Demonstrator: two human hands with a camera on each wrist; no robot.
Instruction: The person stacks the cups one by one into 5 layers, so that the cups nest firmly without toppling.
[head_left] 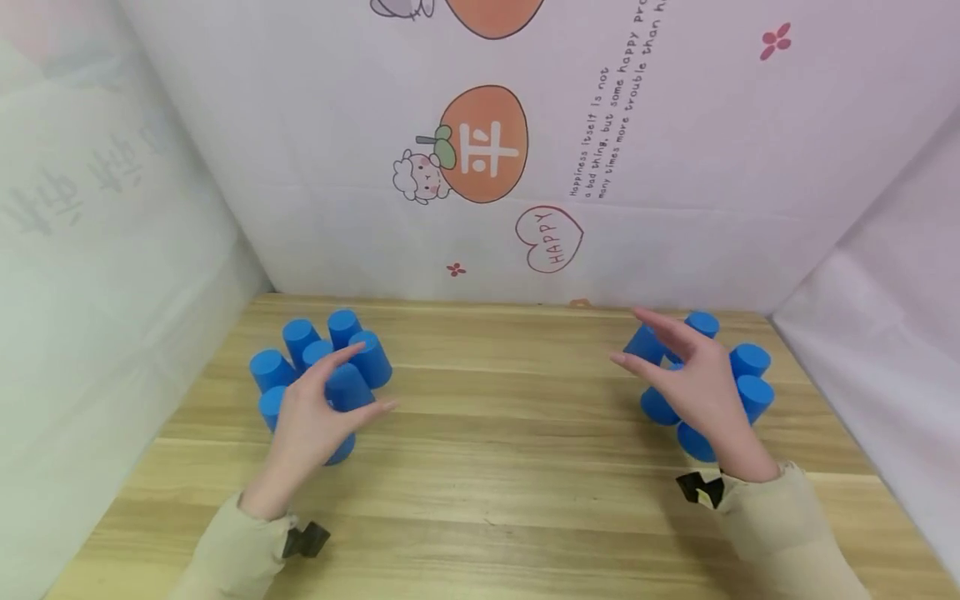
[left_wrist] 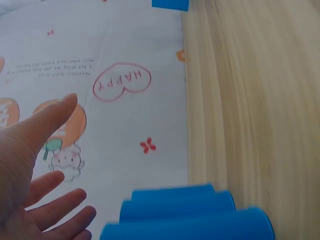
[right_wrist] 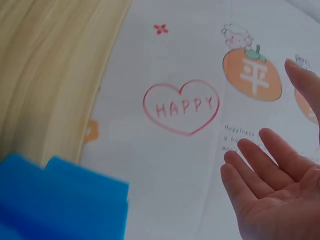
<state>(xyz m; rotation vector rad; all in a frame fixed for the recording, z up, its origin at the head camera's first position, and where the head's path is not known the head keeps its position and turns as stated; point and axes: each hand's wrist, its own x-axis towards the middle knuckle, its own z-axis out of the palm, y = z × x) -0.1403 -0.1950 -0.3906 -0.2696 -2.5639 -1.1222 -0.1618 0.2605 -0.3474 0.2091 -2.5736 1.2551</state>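
Note:
Several blue cups, upside down, stand in a cluster on the left of the table. My left hand hovers over this group, thumb and fingers spread apart and holding nothing. Some cups are partly hidden under it. Another cluster of blue cups stands on the right, partly covered by my right hand, which also has its thumb apart from its fingers. Both palms look bare in the wrist views, with blue cups low in the left one and more cups at the lower left of the right one.
The wooden table stretches between the two clusters. A white printed cloth hangs behind it, with fruit drawings and a HAPPY heart. White sheets close off both sides. Dark straps sit at the cuffs.

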